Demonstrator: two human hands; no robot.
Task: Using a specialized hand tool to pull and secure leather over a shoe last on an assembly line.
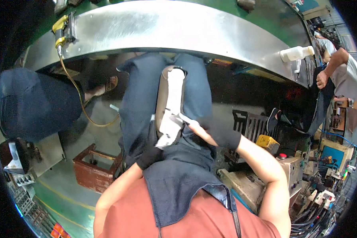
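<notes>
A long brown shoe-shaped piece [160, 103], rounded at its far end, rests lengthwise between my thighs. A white strip [174, 89] runs along its upper face and widens into a crumpled, folded part near me. My left hand [150, 146], in a dark covering, closes around the piece's near left side; its fingers are partly hidden. From the right, my right hand [214, 135] reaches in with a dark covering over palm and wrist. Its bare fingers pinch a slim white thing [188, 119] against the crumpled part; I cannot make out its kind.
Ahead runs a curved metal bench [166, 23], bearing a yellow air tool [60, 29] with a hose and a white bottle [297, 53]. A dark blue covered form [39, 103] and a red-brown stool [95, 170] lie left. Machinery [293, 170] and another person [337, 71] are right.
</notes>
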